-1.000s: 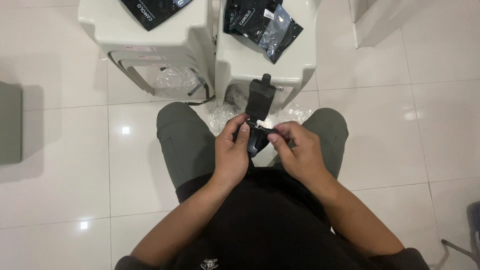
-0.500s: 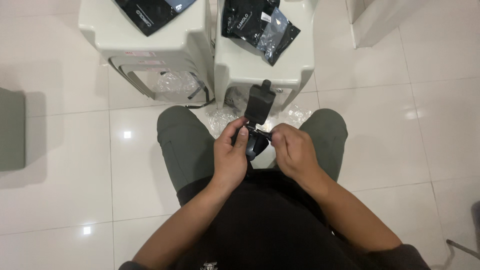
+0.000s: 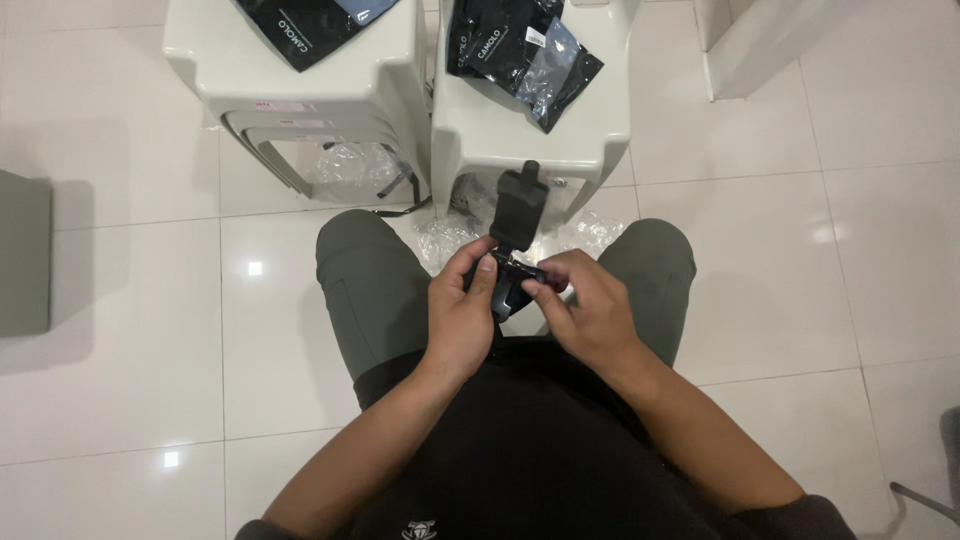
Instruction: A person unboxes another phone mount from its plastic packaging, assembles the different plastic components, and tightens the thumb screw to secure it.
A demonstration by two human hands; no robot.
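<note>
Between my knees, just above the lap, I hold a small black plastic clip-like device (image 3: pixel 515 240) in both hands. My left hand (image 3: pixel 462 315) wraps its lower body; my right hand (image 3: pixel 590 310) pinches a small part at its side with fingertips. Its long axis points away from me toward the white plastic stool (image 3: pixel 600 130), the upper block standing clear above both hands.

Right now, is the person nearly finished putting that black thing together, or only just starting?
Partway, it seems. Already done: clear wrappers lie crumpled on the floor, so parts appear unpacked. In hand: the left hand and right hand both grip a black gadget over the lap, fingers working at its joint. Possibly left: black pouches sit on the white stools; whether they hold more parts is unclear.
</note>
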